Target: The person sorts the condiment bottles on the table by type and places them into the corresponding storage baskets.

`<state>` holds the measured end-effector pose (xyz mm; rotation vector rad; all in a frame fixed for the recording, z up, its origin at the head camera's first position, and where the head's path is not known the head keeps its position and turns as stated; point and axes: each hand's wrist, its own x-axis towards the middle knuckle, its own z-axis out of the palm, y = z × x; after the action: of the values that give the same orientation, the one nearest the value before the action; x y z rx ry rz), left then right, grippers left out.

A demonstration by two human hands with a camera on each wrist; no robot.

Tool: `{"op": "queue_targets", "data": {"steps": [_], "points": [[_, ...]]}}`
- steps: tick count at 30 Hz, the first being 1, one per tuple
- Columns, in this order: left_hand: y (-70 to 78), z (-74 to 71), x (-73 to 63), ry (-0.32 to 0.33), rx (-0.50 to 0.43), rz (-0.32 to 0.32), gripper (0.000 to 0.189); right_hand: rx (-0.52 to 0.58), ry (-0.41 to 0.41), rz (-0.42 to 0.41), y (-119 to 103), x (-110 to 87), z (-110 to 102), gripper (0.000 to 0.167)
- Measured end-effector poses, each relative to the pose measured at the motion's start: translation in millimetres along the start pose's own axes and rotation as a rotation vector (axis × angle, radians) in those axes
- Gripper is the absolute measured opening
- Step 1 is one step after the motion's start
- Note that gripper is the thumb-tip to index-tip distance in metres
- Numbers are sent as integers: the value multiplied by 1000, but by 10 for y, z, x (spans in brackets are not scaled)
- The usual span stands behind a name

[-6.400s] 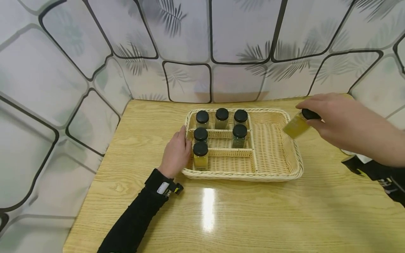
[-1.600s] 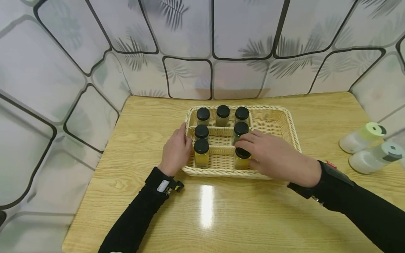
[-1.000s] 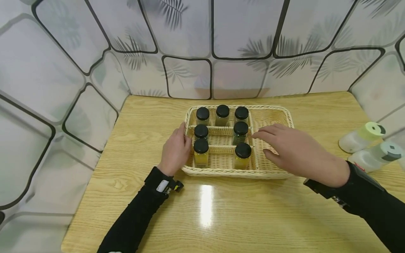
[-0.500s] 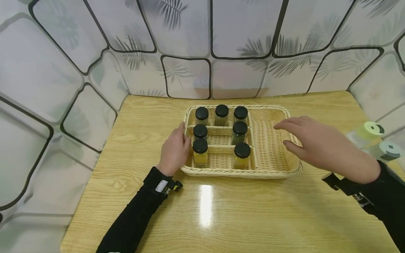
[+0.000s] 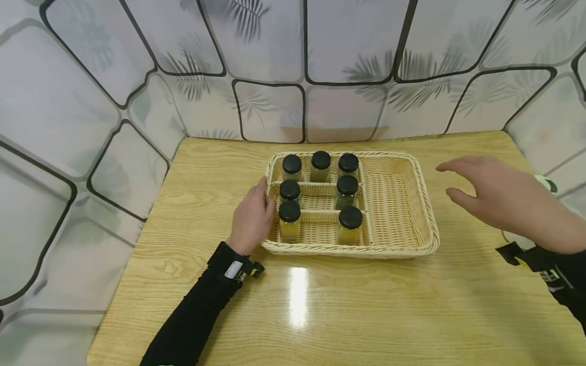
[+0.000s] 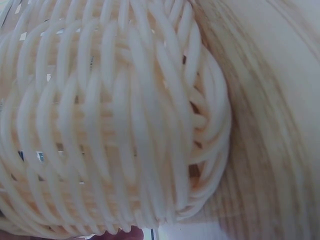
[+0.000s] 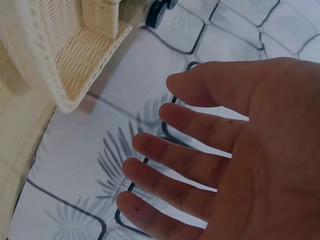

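Observation:
A pale wicker basket (image 5: 403, 203) with dividers stands on the table. My left hand (image 5: 251, 219) grips its left rim; the left wrist view is mostly filled by the basket's woven wall (image 6: 100, 115). Several black-lidded spice jars stand upright in the divided left part. One jar with yellow contents (image 5: 350, 226) is in the front row at the right, level with another yellow jar (image 5: 290, 223) at the left. To the right of the basket my right hand (image 5: 508, 195) hovers over the table, fingers spread and nothing in them. Its bare palm (image 7: 270, 165) faces the right wrist camera.
At the right, mostly hidden behind my right hand, stand two bottles, of which one pale green cap (image 5: 547, 184) shows. The wooden table (image 5: 366, 310) meets a patterned curtain (image 5: 343, 117) at the back and on both sides.
Earlier, my right hand carried a yellow jar in from the right and set it in the front row. It has since let go and drawn back rightward. The left hand stays on the rim.

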<state>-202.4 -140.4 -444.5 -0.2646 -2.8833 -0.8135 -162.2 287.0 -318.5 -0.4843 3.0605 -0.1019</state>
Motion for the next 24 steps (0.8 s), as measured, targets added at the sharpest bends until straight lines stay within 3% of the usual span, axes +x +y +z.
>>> {"op": "queue_targets", "data": {"steps": [12, 24], "points": [[4, -2, -5, 7, -10, 4, 55, -5, -23, 121, 438, 6, 13, 47], [-2, -8, -6, 2, -22, -2, 55, -23, -53, 193, 879, 3, 96, 42]]}}
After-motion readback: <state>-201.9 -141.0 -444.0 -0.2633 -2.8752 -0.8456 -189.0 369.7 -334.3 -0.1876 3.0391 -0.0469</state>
